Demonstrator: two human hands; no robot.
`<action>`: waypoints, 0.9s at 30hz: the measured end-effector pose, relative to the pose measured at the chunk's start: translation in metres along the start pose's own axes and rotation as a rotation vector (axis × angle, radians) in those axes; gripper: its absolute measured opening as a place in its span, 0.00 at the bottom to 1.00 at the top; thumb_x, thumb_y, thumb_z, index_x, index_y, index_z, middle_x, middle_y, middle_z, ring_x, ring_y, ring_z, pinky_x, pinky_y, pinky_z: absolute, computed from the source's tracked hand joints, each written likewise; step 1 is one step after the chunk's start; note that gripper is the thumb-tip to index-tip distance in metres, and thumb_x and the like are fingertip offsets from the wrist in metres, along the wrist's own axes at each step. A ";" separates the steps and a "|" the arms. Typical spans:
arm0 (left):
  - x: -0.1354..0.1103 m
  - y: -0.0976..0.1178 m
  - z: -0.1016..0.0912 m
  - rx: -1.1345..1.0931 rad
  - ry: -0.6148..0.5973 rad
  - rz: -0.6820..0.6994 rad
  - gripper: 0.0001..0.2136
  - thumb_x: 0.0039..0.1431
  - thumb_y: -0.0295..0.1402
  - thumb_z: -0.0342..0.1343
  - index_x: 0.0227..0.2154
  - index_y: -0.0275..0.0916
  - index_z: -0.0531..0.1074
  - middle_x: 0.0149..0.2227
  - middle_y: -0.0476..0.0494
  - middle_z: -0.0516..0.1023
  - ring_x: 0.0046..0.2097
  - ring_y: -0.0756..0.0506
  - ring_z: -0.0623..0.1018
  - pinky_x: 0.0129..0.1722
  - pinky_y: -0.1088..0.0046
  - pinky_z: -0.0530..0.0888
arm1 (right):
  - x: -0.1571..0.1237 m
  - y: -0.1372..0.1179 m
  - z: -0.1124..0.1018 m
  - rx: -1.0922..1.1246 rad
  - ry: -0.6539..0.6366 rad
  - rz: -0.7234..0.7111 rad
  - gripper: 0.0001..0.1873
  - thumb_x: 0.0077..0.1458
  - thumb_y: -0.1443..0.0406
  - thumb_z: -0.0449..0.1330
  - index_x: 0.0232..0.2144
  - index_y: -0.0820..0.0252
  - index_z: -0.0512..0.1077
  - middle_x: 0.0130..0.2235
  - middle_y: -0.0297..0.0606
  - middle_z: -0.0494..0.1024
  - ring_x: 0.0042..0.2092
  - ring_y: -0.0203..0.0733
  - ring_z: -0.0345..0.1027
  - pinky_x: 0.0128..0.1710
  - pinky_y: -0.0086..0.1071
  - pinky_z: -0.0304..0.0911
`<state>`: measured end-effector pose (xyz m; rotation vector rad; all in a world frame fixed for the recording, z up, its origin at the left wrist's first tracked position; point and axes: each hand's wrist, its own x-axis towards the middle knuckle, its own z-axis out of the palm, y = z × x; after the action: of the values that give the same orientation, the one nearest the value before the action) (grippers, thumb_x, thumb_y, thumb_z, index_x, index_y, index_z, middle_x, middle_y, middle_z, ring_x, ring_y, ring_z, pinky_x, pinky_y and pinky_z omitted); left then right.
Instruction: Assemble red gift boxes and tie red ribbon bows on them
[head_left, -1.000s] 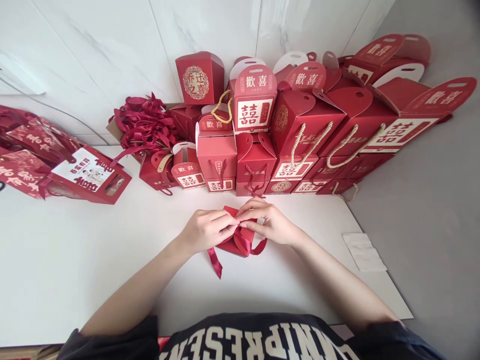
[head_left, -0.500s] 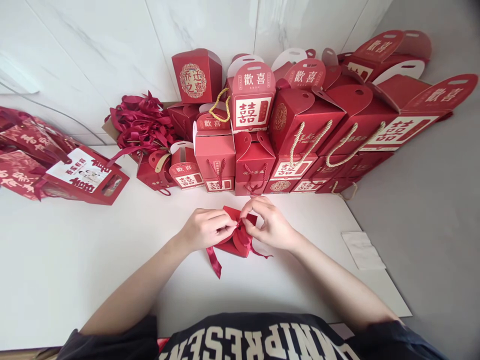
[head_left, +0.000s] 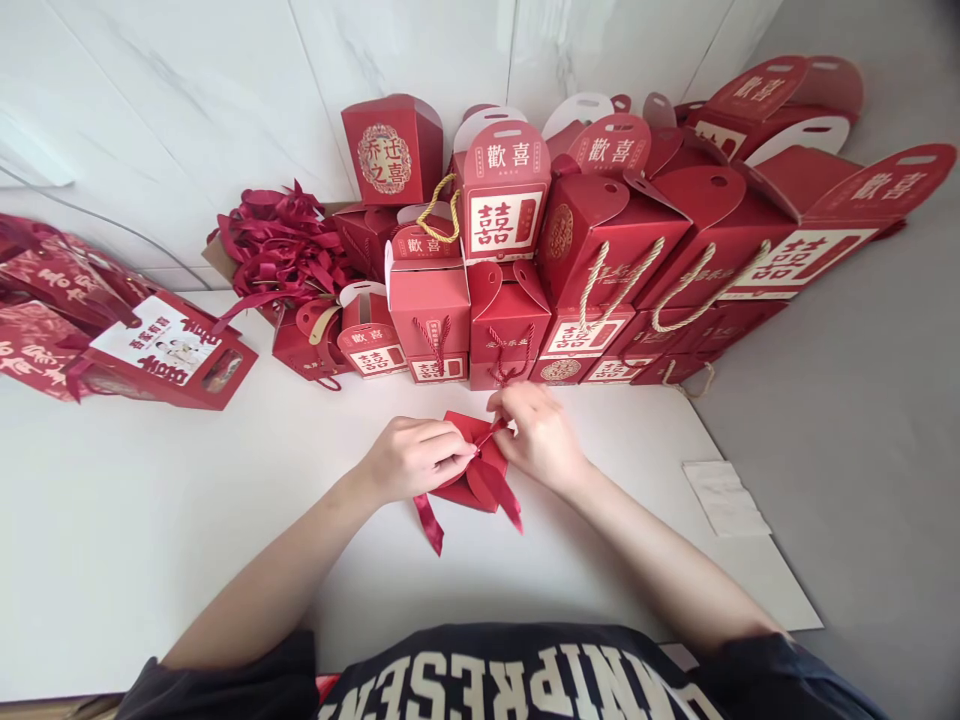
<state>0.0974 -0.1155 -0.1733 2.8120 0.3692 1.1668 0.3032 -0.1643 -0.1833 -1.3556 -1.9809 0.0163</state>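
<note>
**Two bare hands pinching a ribbon over a small red box**

From my distant seat, I see a small red box (head_left: 465,487) on a white desk (head_left: 345,580), centred in front of the wearer, with a glossy dark-red ribbon (head_left: 510,503) crossing its top. I judge the box light, made of thin, fairly stiff card that could dent if squeezed; I would steady it by its lower side edges. The ribbon looks soft and slippery, so I would take it in a fingertip pinch close to where its strands meet.

The left hand (head_left: 416,458) is narrowed to a pinch on the ribbon above the middle of the box. The right hand (head_left: 541,432), slightly blurred, curls around a strand drawn up and to the right. The box lies between the hands, just beneath their fingertips; two ribbon tails hang toward the wearer. Beyond both hands, stacked red gift boxes (head_left: 427,295) stand along the wall.
</note>
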 end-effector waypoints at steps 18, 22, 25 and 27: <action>0.010 0.010 -0.014 0.181 -0.091 0.248 0.06 0.60 0.23 0.55 0.33 0.39 0.74 0.28 0.48 0.78 0.28 0.50 0.77 0.24 0.76 0.70 | 0.003 0.016 -0.065 0.452 -0.557 0.104 0.09 0.60 0.56 0.58 0.39 0.54 0.70 0.56 0.43 0.69 0.61 0.50 0.59 0.58 0.48 0.59; 0.008 0.009 -0.012 0.185 -0.082 0.224 0.05 0.60 0.24 0.55 0.32 0.38 0.74 0.29 0.48 0.79 0.28 0.51 0.77 0.26 0.76 0.71 | 0.000 0.001 -0.047 0.389 -0.448 -0.026 0.08 0.56 0.64 0.61 0.38 0.56 0.67 0.58 0.45 0.66 0.60 0.51 0.58 0.59 0.48 0.56; 0.007 0.008 -0.011 0.188 -0.090 0.225 0.05 0.60 0.24 0.55 0.32 0.39 0.74 0.29 0.48 0.78 0.28 0.50 0.77 0.27 0.76 0.71 | 0.000 -0.010 -0.043 0.309 -0.349 -0.063 0.05 0.57 0.70 0.55 0.36 0.57 0.66 0.51 0.46 0.71 0.51 0.49 0.65 0.52 0.45 0.61; 0.006 0.008 -0.011 0.177 -0.093 0.229 0.04 0.60 0.24 0.56 0.33 0.38 0.74 0.29 0.47 0.78 0.29 0.50 0.77 0.27 0.75 0.71 | 0.001 -0.014 -0.044 0.342 -0.365 0.028 0.07 0.58 0.71 0.52 0.38 0.57 0.65 0.41 0.42 0.74 0.40 0.44 0.68 0.42 0.40 0.65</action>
<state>0.0958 -0.1218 -0.1600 3.1184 0.1531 1.0842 0.3161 -0.1858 -0.1448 -1.2160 -2.1281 0.6269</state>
